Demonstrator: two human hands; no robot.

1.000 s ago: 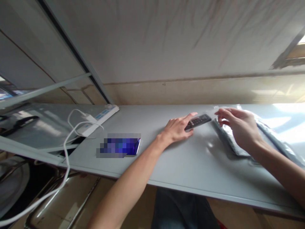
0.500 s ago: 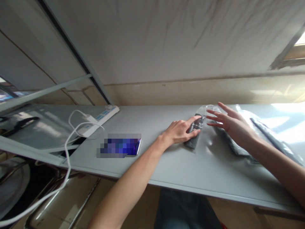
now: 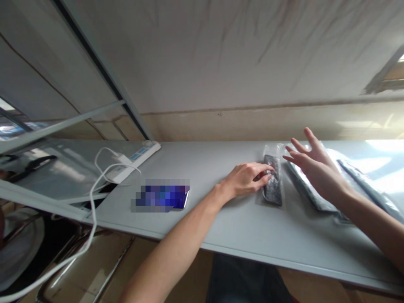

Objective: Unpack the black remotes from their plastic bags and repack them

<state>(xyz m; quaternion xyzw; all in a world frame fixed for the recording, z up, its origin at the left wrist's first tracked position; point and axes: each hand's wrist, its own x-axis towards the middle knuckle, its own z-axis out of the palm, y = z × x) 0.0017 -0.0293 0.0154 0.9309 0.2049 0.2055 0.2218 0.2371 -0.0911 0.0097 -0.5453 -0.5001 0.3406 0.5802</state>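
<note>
A dark remote control in a clear plastic bag (image 3: 273,182) lies lengthwise on the grey table (image 3: 240,223). My left hand (image 3: 245,178) rests on its left side, fingertips curled and pressing on the bag. My right hand (image 3: 312,166) hovers just right of it with fingers spread and nothing in them, above a stack of bagged remotes (image 3: 311,189).
A phone (image 3: 164,196) lies on the table to the left. A white power strip (image 3: 135,160) with a white cable (image 3: 91,202) sits at the back left. More bagged remotes (image 3: 366,185) lie at the far right. The wall runs close behind the table.
The bagged remote has turned from crosswise to lengthwise and slid a little right under my left hand. My right hand has opened and lifted away from it.
</note>
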